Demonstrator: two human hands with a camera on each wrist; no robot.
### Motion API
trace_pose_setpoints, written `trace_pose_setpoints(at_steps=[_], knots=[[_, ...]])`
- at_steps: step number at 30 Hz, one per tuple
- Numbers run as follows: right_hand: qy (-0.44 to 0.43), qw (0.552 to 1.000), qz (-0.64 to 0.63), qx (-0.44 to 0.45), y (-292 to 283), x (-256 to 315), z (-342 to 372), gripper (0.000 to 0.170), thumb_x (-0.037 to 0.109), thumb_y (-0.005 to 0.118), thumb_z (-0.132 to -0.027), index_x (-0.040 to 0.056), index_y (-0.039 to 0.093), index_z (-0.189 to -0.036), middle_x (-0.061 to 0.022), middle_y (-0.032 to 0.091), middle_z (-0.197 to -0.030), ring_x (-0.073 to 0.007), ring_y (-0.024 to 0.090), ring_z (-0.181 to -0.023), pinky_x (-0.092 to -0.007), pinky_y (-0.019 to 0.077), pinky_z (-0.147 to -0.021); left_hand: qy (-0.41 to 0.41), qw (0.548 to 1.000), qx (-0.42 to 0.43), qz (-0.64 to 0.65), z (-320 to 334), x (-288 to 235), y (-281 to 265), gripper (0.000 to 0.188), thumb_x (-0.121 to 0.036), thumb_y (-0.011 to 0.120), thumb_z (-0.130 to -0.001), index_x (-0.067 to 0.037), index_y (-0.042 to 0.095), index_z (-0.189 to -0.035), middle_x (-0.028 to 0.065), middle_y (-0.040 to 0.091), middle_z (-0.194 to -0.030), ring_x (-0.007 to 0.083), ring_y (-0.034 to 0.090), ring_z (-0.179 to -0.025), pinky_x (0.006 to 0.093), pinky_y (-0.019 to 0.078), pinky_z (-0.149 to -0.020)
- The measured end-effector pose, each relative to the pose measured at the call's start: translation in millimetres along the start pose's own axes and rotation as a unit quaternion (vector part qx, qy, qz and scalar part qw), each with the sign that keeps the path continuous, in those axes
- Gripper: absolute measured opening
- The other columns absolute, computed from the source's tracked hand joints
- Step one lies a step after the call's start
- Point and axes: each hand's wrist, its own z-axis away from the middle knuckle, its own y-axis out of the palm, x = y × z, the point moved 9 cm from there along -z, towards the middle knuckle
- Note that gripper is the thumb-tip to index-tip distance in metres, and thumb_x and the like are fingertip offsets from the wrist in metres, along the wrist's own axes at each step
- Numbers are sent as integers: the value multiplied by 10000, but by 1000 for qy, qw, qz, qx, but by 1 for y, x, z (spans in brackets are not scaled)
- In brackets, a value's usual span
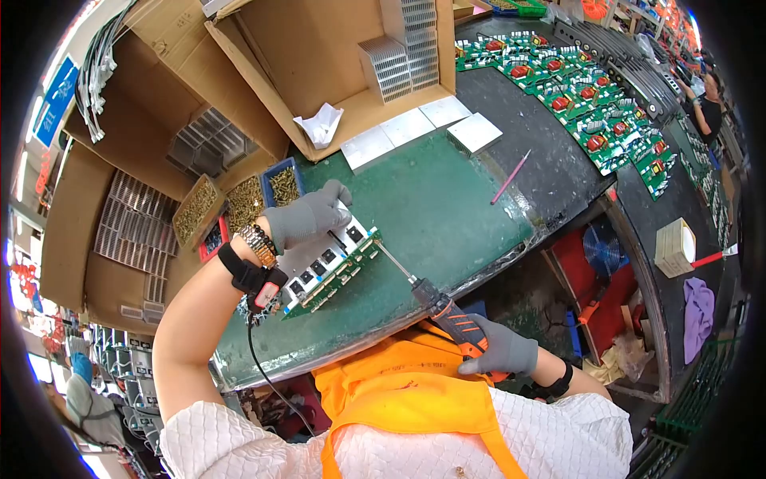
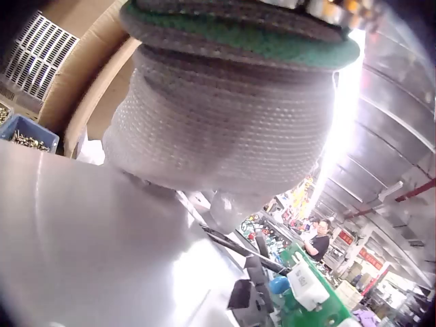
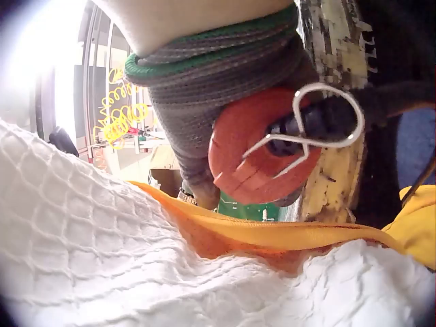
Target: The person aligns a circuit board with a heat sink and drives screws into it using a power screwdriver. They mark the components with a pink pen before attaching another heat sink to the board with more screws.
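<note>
My gloved left hand (image 1: 307, 215) lies over the upper end of a silver metal heatsink (image 1: 301, 254), fingers curled at its far edge; the fingertips are hidden. Along the heatsink run several black components (image 1: 328, 256) beside a green circuit board (image 1: 345, 276). In the left wrist view, the glove (image 2: 221, 122) is above the smooth metal (image 2: 88, 238). My gloved right hand (image 1: 507, 348) grips an orange and black electric screwdriver (image 1: 459, 326), its long bit pointing to the board's right end; contact cannot be told. The tool's orange rear end (image 3: 238, 150) shows in the right wrist view.
Screw bins (image 1: 283, 184) stand beyond my left hand, near cardboard boxes (image 1: 279, 72) holding finned heatsinks (image 1: 399, 68). White-topped blocks (image 1: 474, 133) and a pink stick (image 1: 511, 177) lie on the green mat (image 1: 415, 207). Many circuit boards (image 1: 586, 96) cover the far right.
</note>
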Motion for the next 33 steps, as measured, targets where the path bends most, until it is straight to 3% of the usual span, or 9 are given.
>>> trace_pose_setpoints(at_steps=[2,15,17,18,21,29,33], knots=[[13,1000,12,-4,0,3,1,933,278,875,-684,-8,371,-1414,-102,569,-1236,-155,540,-1095,-303,453,-953,3,1000,-17,-23,1,-2,-2,352,-242,594,-914,-47,461,-1174,136,619,-954,224,605,-893,349,471,-796],[-9,1000,25,-9,-2,0,-3,933,306,872,-688,-8,376,-1412,-117,573,-1236,-166,545,-1100,-309,453,-961,-19,999,-32,20,1,2,-3,364,-227,605,-902,-45,471,-1187,125,624,-936,219,605,-868,334,473,-779],[-18,999,30,-12,-2,-4,-6,916,296,873,-686,0,389,-1405,-116,580,-1224,-166,551,-1091,-310,454,-958,-20,999,-39,11,3,0,-4,291,-189,605,-919,-77,468,-1150,42,557,-900,126,549,-806,291,457,-701],[-18,999,32,-12,-2,-2,-5,916,296,873,-686,0,389,-1405,-116,580,-1224,-166,551,-1091,-310,454,-958,-20,999,-41,12,5,-1,-5,291,-189,605,-919,-77,468,-1150,42,557,-900,126,549,-806,291,457,-701],[14,997,72,-17,-3,-6,-4,907,289,876,-681,10,399,-1400,-111,585,-1209,-161,554,-1078,-310,457,-951,-6,999,-39,-19,9,-9,-5,304,-203,609,-920,-78,474,-1163,44,555,-901,128,541,-832,293,454,-733],[13,1000,15,-16,0,-17,-9,895,214,889,-686,9,396,-1404,-93,574,-1238,-143,536,-1095,-297,454,-965,31,998,-46,-34,3,-6,-6,277,-211,609,-922,-70,535,-1148,49,587,-987,150,556,-934,304,461,-840],[10,999,25,-23,-1,-16,-10,912,224,898,-676,-2,394,-1401,-97,578,-1236,-146,541,-1095,-300,455,-969,-2,997,-71,-24,13,-14,-5,268,-201,616,-916,-78,543,-1143,43,595,-1022,144,554,-971,303,460,-859]])
